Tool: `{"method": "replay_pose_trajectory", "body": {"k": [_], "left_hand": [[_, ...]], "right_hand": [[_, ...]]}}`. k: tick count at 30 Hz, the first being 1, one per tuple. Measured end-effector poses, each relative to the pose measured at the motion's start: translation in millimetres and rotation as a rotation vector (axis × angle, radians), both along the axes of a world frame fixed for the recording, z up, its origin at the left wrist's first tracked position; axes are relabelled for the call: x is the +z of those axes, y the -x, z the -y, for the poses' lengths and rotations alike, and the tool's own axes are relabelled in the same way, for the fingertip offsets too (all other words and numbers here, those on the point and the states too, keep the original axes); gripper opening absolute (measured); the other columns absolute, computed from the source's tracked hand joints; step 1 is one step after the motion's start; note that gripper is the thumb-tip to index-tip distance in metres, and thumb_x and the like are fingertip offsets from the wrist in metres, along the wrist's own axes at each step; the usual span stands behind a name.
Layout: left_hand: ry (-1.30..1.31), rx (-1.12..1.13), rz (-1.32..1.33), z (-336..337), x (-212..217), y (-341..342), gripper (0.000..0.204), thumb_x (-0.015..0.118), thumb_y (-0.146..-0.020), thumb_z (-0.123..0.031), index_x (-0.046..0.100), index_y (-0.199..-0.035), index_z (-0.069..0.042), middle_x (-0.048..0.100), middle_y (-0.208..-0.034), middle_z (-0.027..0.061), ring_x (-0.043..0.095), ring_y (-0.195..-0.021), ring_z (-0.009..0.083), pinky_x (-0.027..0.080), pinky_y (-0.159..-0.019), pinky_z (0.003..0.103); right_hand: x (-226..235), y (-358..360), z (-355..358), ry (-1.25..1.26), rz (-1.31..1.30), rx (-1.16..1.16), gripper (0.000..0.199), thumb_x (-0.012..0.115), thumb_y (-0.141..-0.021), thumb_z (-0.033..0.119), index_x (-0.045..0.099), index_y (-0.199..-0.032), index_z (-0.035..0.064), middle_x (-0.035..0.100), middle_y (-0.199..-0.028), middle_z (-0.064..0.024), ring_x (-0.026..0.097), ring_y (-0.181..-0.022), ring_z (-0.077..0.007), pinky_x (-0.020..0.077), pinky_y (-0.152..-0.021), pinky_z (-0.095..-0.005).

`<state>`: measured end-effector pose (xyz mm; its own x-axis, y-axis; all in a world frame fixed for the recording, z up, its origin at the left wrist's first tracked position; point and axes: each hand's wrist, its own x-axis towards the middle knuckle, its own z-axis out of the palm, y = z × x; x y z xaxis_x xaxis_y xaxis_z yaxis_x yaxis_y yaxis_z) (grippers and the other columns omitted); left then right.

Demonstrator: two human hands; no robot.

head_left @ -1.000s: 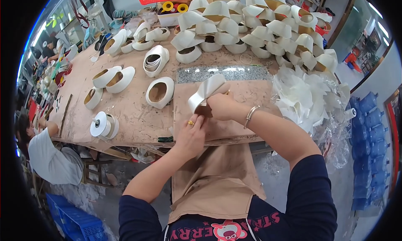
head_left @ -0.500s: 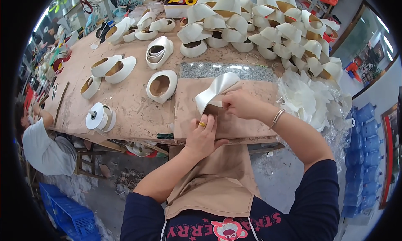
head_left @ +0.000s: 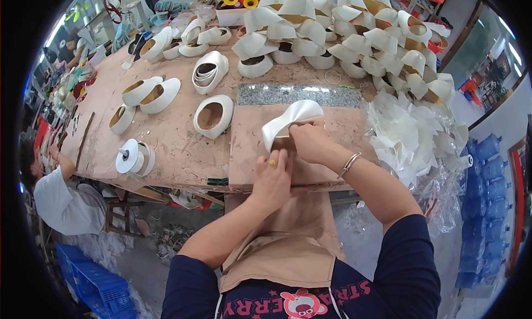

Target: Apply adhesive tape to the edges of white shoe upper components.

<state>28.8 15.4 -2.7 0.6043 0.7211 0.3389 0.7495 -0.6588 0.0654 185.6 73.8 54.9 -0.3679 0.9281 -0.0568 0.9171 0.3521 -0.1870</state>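
A glossy white shoe upper (head_left: 293, 115) with a tan lining stands on the brown-covered board (head_left: 249, 133) in front of me. My left hand (head_left: 271, 176), with a yellow ring, has its fingertips closed on the upper's near lower edge. Close beside it, my right hand (head_left: 311, 143) is curled at the upper's right side, fingers pinched on its edge. Both hands partly hide the near edge, so the exact grip is hard to see.
Stacked white uppers (head_left: 310, 31) fill the back right, behind a speckled stone slab (head_left: 299, 95). More uppers (head_left: 213, 116) and a white spool (head_left: 128, 157) are on the left. Flat white pieces (head_left: 396, 136) lie in plastic at right. A co-worker (head_left: 66, 200) sits far left.
My right hand has moved inward and nearer to me, closer to my left hand. The upper has shifted and turned slightly to the right. The light strip near my right fingers no longer shows clearly.
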Motion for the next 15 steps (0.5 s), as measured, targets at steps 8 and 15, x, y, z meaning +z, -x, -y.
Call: {"method": "replay_pose_trajectory", "body": {"k": [8, 15], "left_hand": [[-0.037, 0.013, -0.14, -1, 11, -14, 0.093, 0.067, -0.063, -0.064, 0.051, -0.116, 0.01, 0.047, -0.11, 0.0132, 0.041, -0.109, 0.0259, 0.022, -0.1, 0.041], [-0.018, -0.057, -0.034, -5, 7, -9, 0.095, 0.075, -0.054, -0.061, 0.051, -0.114, 0.009, 0.047, -0.107, 0.014, 0.044, -0.104, 0.0275, 0.033, -0.1, 0.04]], "right_hand": [[5, -35, -2, -0.15, -0.082, 0.21, 0.02, 0.063, -0.074, 0.014, 0.061, -0.094, 0.0088, 0.062, -0.096, -0.0064, 0.056, -0.099, -0.0274, 0.0391, -0.088, -0.0426], [14, -61, -15, -0.427, 0.103, 0.509, 0.014, 0.062, -0.072, 0.013, 0.062, -0.086, 0.0149, 0.055, -0.099, 0.0004, 0.046, -0.108, -0.021, 0.0376, -0.095, -0.0363]]}}
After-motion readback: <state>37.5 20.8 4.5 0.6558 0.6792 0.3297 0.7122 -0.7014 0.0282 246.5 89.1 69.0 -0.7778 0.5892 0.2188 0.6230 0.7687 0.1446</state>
